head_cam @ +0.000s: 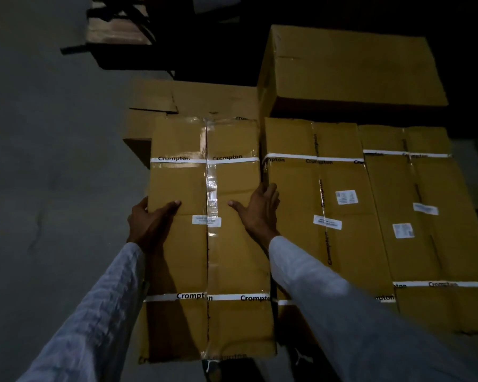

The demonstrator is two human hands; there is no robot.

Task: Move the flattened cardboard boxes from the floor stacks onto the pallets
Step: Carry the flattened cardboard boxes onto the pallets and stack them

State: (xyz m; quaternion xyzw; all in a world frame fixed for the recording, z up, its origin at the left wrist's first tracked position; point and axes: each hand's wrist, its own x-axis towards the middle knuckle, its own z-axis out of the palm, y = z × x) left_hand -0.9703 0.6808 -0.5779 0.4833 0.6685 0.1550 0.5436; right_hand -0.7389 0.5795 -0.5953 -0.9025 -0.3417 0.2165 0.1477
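- I'm gripping the long taped box (209, 238) by its two long sides: my left hand (149, 220) is curling round the left edge, thumb lying on top.
- My right hand (260, 209) is doing the same on the right edge, thumb on the top face and fingers dipping into the gap beside the neighbouring box (323, 202).
- Holding it near the middle of its length is, I reckon, what is keeping a box this long balanced.
- The box is sitting at the left end of a row, just beside the neighbouring box, with a third box (425, 210) further right; all are lying side by side, strapped with white printed bands.
- Behind the row, a big plain carton (351, 67) is lying across the far right, and lower cartons (188, 97) are showing at the far left.
- What's carrying the row is hidden; grey floor (53, 161) is showing to the left.
- I can't tell whether the box is lifted or resting.
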